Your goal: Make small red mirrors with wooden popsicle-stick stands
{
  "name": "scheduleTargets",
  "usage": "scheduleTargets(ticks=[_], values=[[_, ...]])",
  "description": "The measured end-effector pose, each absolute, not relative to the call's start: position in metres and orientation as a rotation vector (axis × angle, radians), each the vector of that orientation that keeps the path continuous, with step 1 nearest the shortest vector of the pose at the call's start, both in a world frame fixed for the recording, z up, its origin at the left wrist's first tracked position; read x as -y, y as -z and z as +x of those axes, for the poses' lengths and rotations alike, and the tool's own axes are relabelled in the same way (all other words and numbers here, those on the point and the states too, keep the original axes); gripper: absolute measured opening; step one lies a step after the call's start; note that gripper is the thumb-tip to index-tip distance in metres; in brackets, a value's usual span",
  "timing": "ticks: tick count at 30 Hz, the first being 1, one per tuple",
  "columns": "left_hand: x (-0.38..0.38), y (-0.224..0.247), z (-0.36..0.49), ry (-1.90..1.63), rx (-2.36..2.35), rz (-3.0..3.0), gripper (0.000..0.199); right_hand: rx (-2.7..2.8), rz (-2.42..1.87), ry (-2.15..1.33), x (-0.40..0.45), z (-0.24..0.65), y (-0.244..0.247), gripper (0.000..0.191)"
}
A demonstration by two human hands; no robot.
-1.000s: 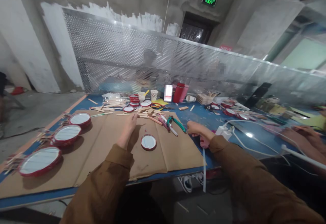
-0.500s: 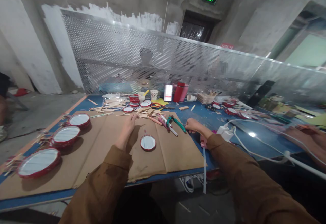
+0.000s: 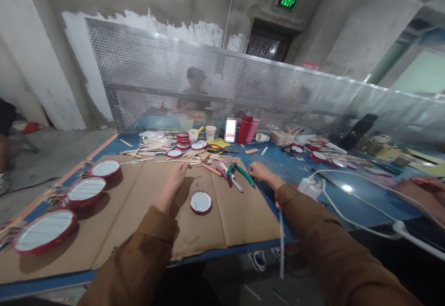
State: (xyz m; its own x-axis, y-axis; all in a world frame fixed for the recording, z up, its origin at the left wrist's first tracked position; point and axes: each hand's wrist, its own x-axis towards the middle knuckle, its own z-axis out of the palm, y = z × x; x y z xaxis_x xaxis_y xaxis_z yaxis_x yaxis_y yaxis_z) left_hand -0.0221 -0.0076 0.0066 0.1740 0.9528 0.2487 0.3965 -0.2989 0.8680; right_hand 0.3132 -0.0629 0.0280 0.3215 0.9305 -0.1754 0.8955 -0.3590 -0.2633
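Observation:
My left hand (image 3: 176, 179) is above the cardboard (image 3: 132, 208), its fingers pressed together near the wooden sticks; whatever they hold is too small to name. A small round red-rimmed piece with a white face (image 3: 200, 201) lies on the cardboard between my hands. My right hand (image 3: 260, 172) is closed at the cardboard's right edge, beside the green-handled pliers (image 3: 245, 175); its fingertips are partly hidden. Pens (image 3: 234, 183) lie left of the pliers. Three larger red-rimmed round pieces (image 3: 85, 191) stand in a row at the left.
Loose wooden sticks (image 3: 153, 147), paper cups (image 3: 210, 132) and a red bottle (image 3: 245, 130) line the back of the blue table. White cables and plugs (image 3: 310, 188) lie at the right, beside another person's hands (image 3: 422, 190). A perforated metal screen (image 3: 156, 74) stands behind.
The view has shifted slightly, so the table sits lower in the picture. My right hand has moved a little to the left; my left hand keeps nearly the same pose.

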Motion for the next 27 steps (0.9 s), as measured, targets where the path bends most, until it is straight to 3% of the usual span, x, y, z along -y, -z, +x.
scheduleTargets(ticks=[4, 8, 17, 27], values=[[0.011, -0.009, -0.021, -1.016, -1.26, 1.814, 0.028, 1.591, -2.452, -0.346, 0.06, 0.314, -0.034, 0.013], [0.013, -0.009, -0.02, -1.018, -1.244, 1.834, 0.029, 1.457, -2.36, -0.217, 0.052, 0.307, -0.045, 0.024], [0.012, -0.005, -0.02, -1.043, -1.25, 1.806, 0.028, 1.506, -2.196, -0.246, 0.033, 0.284, -0.044, 0.024], [0.011, 0.001, -0.011, -0.995, -1.227, 1.828, 0.029, 1.163, -2.67, -0.098, 0.065, 0.357, -0.042, 0.029]])
